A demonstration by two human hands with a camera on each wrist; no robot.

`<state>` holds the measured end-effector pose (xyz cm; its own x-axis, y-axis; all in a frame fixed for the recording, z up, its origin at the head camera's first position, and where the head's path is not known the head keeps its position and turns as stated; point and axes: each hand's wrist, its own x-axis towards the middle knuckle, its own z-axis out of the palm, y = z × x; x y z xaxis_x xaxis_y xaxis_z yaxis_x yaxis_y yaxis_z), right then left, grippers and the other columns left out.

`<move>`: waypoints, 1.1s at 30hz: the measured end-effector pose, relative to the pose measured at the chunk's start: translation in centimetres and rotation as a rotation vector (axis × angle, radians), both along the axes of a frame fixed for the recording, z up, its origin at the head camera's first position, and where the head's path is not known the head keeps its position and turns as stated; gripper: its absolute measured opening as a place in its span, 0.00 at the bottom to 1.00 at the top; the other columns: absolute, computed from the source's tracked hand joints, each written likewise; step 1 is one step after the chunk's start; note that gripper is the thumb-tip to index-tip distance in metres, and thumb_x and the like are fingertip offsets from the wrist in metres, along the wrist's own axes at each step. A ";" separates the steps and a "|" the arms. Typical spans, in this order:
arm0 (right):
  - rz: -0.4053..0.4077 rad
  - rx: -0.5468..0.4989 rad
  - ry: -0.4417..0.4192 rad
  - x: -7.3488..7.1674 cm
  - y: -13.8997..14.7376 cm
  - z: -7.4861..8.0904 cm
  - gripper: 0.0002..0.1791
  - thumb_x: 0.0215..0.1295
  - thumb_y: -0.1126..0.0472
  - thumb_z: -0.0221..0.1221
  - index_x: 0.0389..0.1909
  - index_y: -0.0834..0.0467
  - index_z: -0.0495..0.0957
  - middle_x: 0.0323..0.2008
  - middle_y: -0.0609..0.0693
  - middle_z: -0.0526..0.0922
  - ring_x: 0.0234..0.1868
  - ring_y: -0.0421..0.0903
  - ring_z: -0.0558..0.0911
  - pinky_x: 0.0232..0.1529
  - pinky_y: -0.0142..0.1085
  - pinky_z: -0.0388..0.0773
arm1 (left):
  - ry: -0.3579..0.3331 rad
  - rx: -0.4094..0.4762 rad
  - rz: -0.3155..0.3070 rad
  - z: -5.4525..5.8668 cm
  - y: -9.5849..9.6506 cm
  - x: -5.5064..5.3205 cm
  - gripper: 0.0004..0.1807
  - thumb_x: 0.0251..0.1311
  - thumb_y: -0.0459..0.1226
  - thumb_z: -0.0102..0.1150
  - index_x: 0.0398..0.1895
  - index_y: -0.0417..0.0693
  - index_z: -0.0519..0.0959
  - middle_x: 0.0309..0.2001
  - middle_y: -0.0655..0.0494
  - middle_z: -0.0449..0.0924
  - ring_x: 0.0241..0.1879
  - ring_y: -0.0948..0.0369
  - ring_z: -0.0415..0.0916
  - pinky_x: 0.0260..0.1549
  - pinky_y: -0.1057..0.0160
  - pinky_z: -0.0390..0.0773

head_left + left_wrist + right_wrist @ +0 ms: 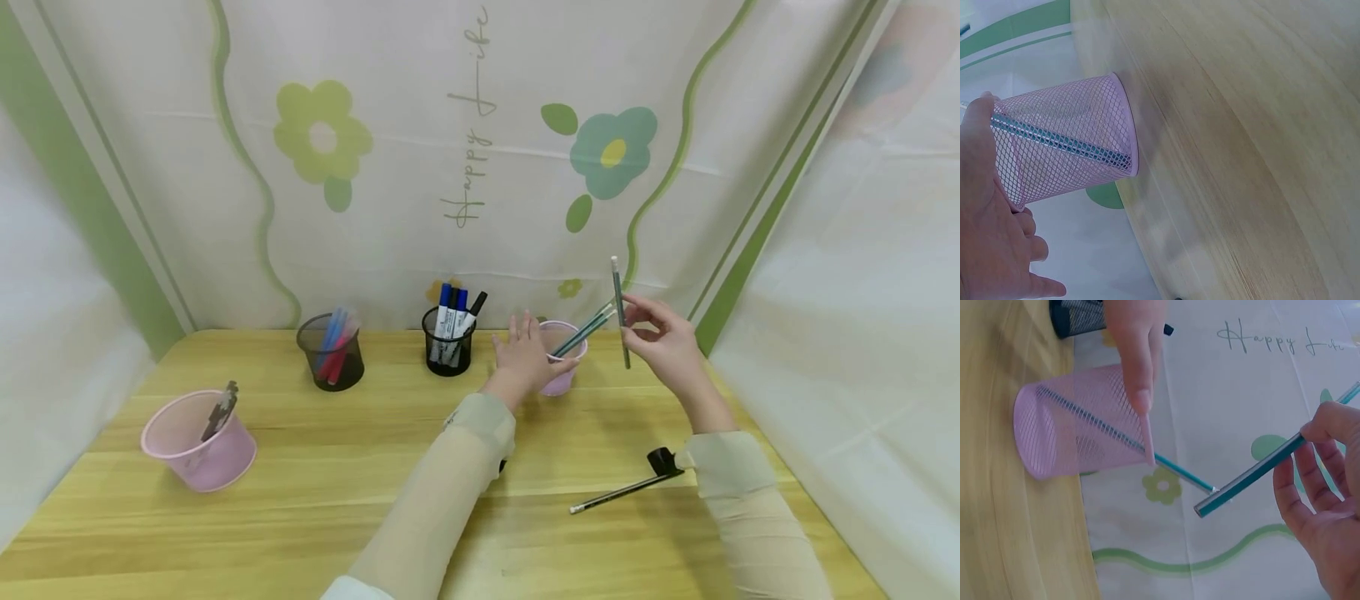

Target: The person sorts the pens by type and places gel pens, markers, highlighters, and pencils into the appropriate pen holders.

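Observation:
A pink mesh pen cup (558, 385) stands upright on the table with teal pencils (585, 330) leaning in it. My left hand (522, 364) grips its rim, thumb across the near side; the left wrist view shows the cup's mesh wall (1063, 140) beside the hand. To the right of the cup, my right hand (663, 342) pinches a teal pencil (619, 312) in the air, its white eraser end up. In the right wrist view the held pencil's lower end (1229, 490) overlaps the eraser of a pencil standing in the cup; I cannot tell whether they touch.
A dark pencil (615, 495) lies on the table near my right sleeve. Black mesh cups hold markers (450, 325) and blue and red pens (333, 346). At left stands a wider pink basket (217, 458) with a dark patterned item inside. A printed curtain (405, 208) hangs behind.

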<state>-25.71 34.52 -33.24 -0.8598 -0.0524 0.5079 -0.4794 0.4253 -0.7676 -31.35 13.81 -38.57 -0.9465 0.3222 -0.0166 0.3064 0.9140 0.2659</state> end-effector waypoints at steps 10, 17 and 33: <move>-0.059 -0.203 0.010 -1.9 -3.0 0.4 0.28 0.65 0.79 0.58 0.67 0.71 0.71 0.46 0.45 0.76 0.48 0.39 0.78 0.49 0.24 0.79 | -0.012 0.042 0.007 0.0 0.0 -0.2 0.62 0.62 0.76 0.43 0.84 0.42 0.43 0.83 0.46 0.37 0.81 0.47 0.34 0.72 0.35 0.49; -0.105 -0.309 0.043 -3.3 -4.3 -0.1 0.23 0.65 0.79 0.58 0.62 0.72 0.72 0.44 0.46 0.76 0.46 0.41 0.79 0.46 0.24 0.79 | -0.012 0.042 0.015 -0.1 0.1 -0.2 0.62 0.61 0.77 0.43 0.84 0.43 0.44 0.83 0.47 0.37 0.81 0.47 0.34 0.73 0.36 0.50; -0.236 -0.474 0.015 -3.8 -5.7 -4.7 0.19 0.66 0.79 0.58 0.57 0.72 0.72 0.44 0.50 0.75 0.45 0.43 0.78 0.45 0.25 0.79 | 0.001 0.028 0.024 -0.6 0.3 -0.4 0.62 0.60 0.78 0.42 0.84 0.44 0.45 0.83 0.48 0.37 0.81 0.47 0.35 0.73 0.36 0.49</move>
<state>-29.47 28.80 -37.91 -0.8127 0.3804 0.4413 -0.4250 0.1309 -0.8957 -31.79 14.12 -39.15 -0.9540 0.2996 -0.0072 0.2847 0.9134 0.2909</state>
